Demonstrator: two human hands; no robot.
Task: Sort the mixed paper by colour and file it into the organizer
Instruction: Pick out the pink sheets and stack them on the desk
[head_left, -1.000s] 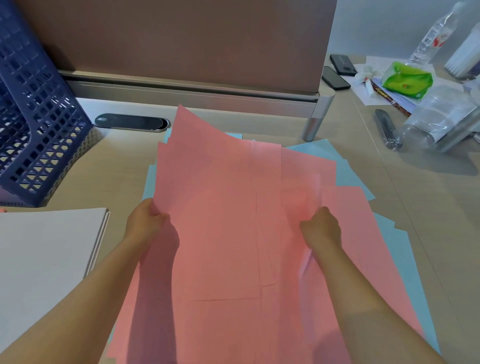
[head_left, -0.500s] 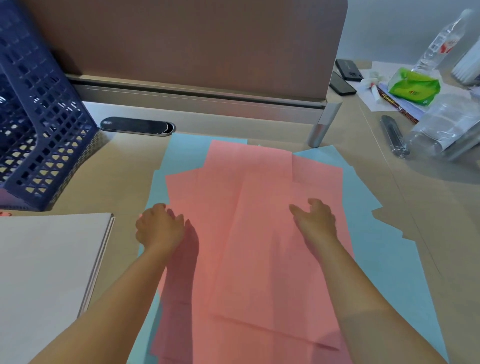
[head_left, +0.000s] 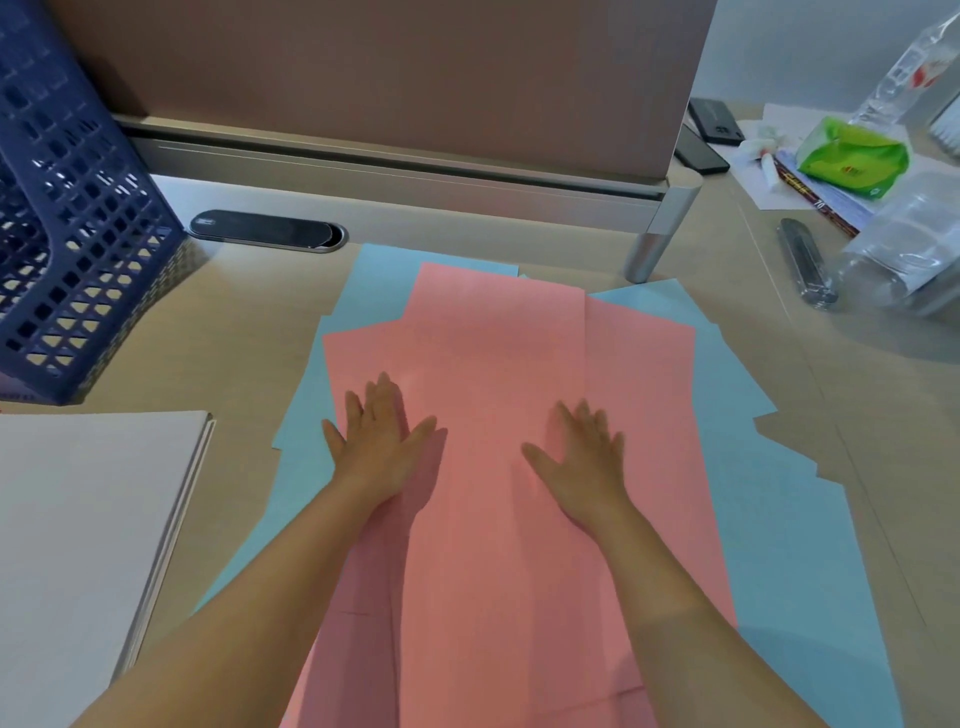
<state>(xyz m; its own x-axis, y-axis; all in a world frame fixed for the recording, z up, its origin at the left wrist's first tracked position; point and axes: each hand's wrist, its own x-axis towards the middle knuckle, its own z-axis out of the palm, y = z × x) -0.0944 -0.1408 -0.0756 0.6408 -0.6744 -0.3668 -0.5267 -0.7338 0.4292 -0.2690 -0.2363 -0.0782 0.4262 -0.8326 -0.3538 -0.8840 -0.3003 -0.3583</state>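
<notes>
Several pink sheets (head_left: 498, 353) lie fanned on the desk on top of several light blue sheets (head_left: 779, 519) that stick out at both sides and at the back. My left hand (head_left: 376, 441) lies flat on the pink paper's left part, fingers spread. My right hand (head_left: 582, 457) lies flat on the pink paper a little right of centre, fingers also spread. The dark blue lattice organizer (head_left: 67, 218) stands at the far left of the desk.
A stack of white paper (head_left: 88, 545) lies at the near left. A brown partition (head_left: 395, 78) closes the back, with a cable cover (head_left: 265, 231) in front. Phones, a green tissue pack (head_left: 852, 158), plastic bottles and a metal case (head_left: 805, 260) crowd the right.
One second ago both hands held the pink sheets lifted off the desk. The sheets have come down onto the blue paper, and both hands have opened flat on them.
</notes>
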